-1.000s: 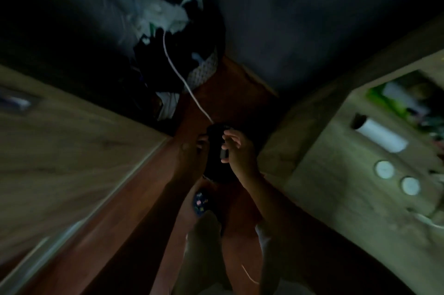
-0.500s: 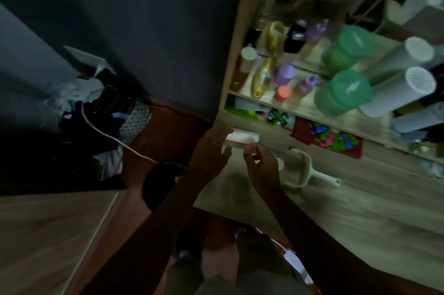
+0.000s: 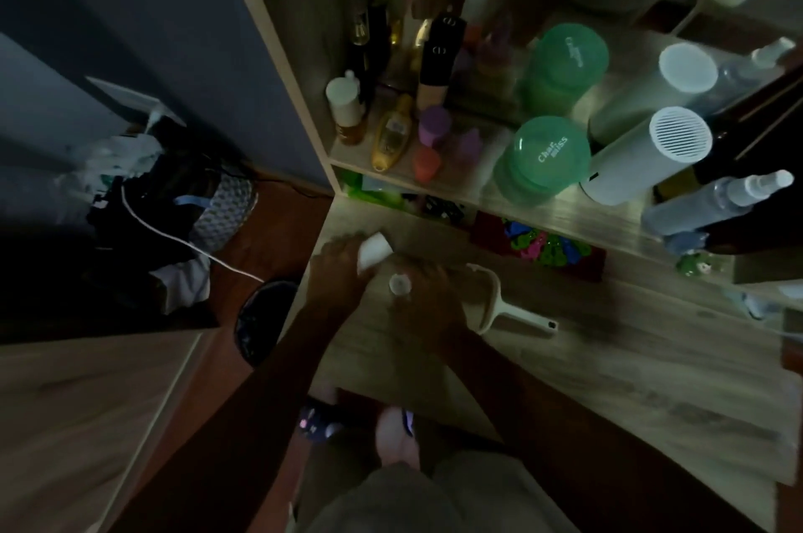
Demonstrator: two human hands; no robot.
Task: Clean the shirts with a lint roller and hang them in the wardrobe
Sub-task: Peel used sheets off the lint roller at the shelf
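It is dim. Over the left end of the wooden desk top [image 3: 586, 363], my left hand [image 3: 339, 267] grips the white roll of the lint roller [image 3: 374, 251]. Close to its right, my right hand [image 3: 430, 300] curls round a small white round-ended part [image 3: 397, 283] that seems to be the roller's handle. A beige scoop-shaped cover with a long handle [image 3: 517, 315] lies on the desk, partly under my right hand. No shirt is plainly visible.
Shelves above the desk hold several bottles, two green jars [image 3: 543, 159] and white cylinders [image 3: 652, 154]. On the floor to the left stand a bin with a black bag [image 3: 265, 315] and a basket of dark clothes [image 3: 174, 202] with a white cable across it.
The view swung from the floor and bin up to the desk and shelves. Both hands rose from the bin to the desk top and now hold the white roll.
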